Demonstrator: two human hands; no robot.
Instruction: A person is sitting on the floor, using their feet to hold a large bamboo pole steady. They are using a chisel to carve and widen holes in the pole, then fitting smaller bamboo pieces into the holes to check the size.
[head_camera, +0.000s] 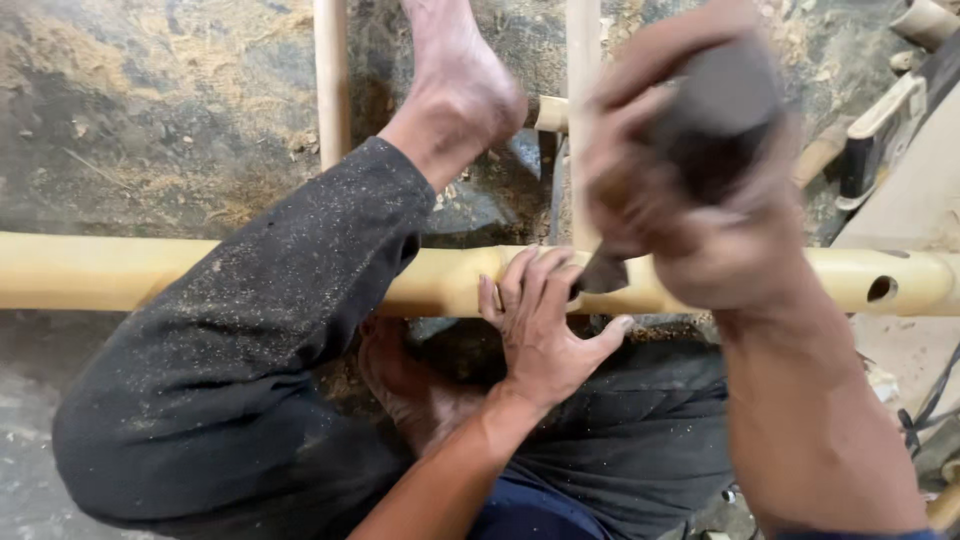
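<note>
I see my left hand (545, 325) spread flat, fingers open and pressed against the near side of a long yellow bamboo pole (120, 272) that runs straight across under both hands. It grips nothing; it only bears on the pole, thumb pointing out toward my right hand. Just beside its fingertips a dark metal blade (603, 272) touches the pole's top edge.

My right hand (690, 190) is raised above and just to the right of the left one, closed in a fist around a dark, blurred tool handle (715, 110). I cannot tell whether that handle and the blade are one piece, because the fist hides the joint.

Further right of the right hand the pole shows a round hole (882, 289) in its side. Beyond the left hand, a bare foot (460, 95) rests on the far side of the pole, and a knee in dusty black trousers (250, 340) lies over it to the left. Two thin pale sticks (331, 80) stand upright past the pole, one behind each side of the foot. The ground (150, 110) beyond is dark, strewn with sawdust.
</note>
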